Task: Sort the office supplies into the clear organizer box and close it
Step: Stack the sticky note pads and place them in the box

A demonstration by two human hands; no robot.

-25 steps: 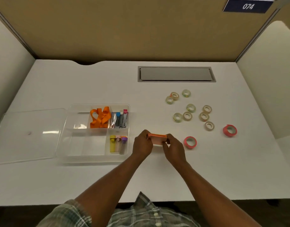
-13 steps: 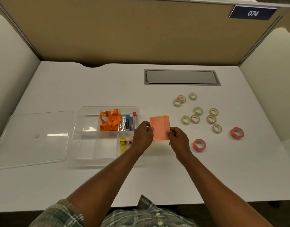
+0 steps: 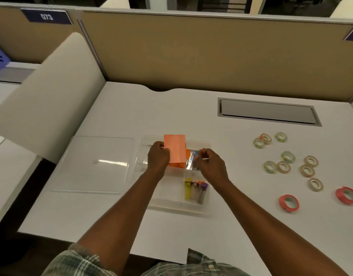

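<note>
My left hand (image 3: 158, 156) pinches an orange sticky-note pad (image 3: 174, 148) by its left edge and holds it upright over the back compartments of the clear organizer box (image 3: 171, 198). To the right of the pad, my right hand (image 3: 209, 164) hovers over the box with loosely curled fingers and holds nothing. In the box lie orange items (image 3: 179, 165), partly hidden by the pad, slim cases (image 3: 196, 154) and small tubes (image 3: 195, 190). The clear lid (image 3: 96, 164) lies flat to the left of the box.
Several small clear tape rolls (image 3: 287, 156) are scattered on the white desk at the right, with two pink rolls (image 3: 289, 203) (image 3: 348, 196) nearer the front. A grey cable hatch (image 3: 267, 111) sits at the back. A white side divider (image 3: 52, 96) bounds the left.
The pad has gone left from the bare desk to above the box. My right hand has let go of it, and only my left hand holds it. The view swung left.
</note>
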